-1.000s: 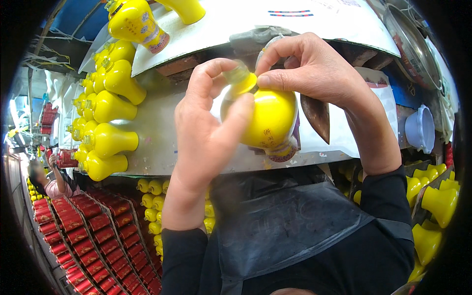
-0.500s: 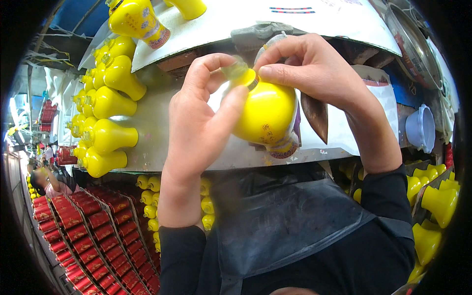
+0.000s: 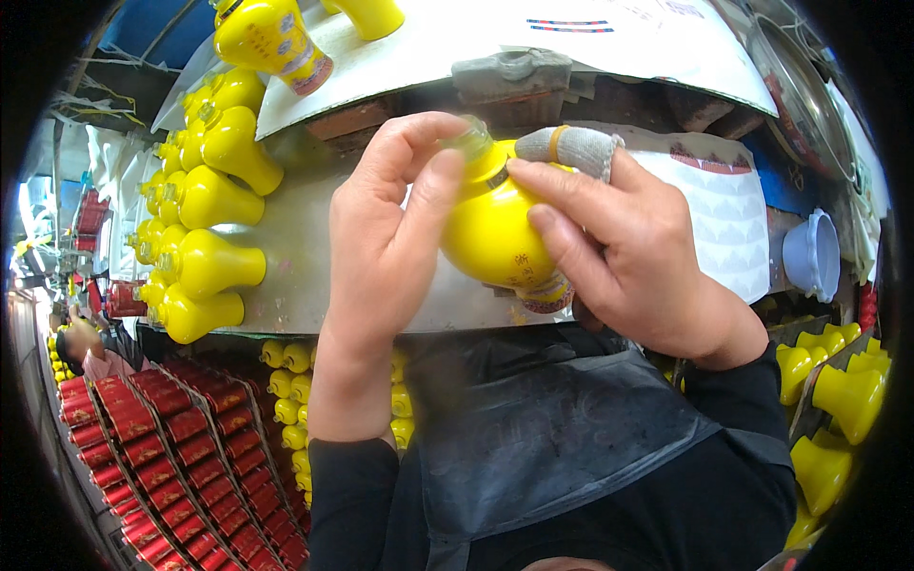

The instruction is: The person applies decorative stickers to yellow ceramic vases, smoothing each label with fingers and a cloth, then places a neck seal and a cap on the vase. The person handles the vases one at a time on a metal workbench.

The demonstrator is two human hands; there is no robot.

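A glossy yellow ceramic bottle (image 3: 495,228) is tilted over the worktable, its neck up and its patterned foot toward me. My left hand (image 3: 390,209) is closed round the clear-topped neck, thumb and fingers pinching it. My right hand (image 3: 638,243) is closed on the bottle's right side, a fingertip pressing by the dark band (image 3: 499,177) at the base of the neck. One right finger wears a grey cloth sleeve (image 3: 583,150) held by a yellow rubber band. The right hand hides part of the bottle; whether its palm holds anything else I cannot make out.
Rows of yellow bottles (image 3: 219,195) lie along the table's left side. A decorated bottle (image 3: 271,43) stands on the white board (image 3: 447,48) ahead. A decal sheet (image 3: 714,224) and a pale-blue bucket (image 3: 811,255) are at right; red boxes (image 3: 181,447) are stacked lower left.
My right hand has turned and come down from the neck onto the bottle's right side. The brown pointed piece below it is now mostly hidden. My left hand keeps its hold on the neck.
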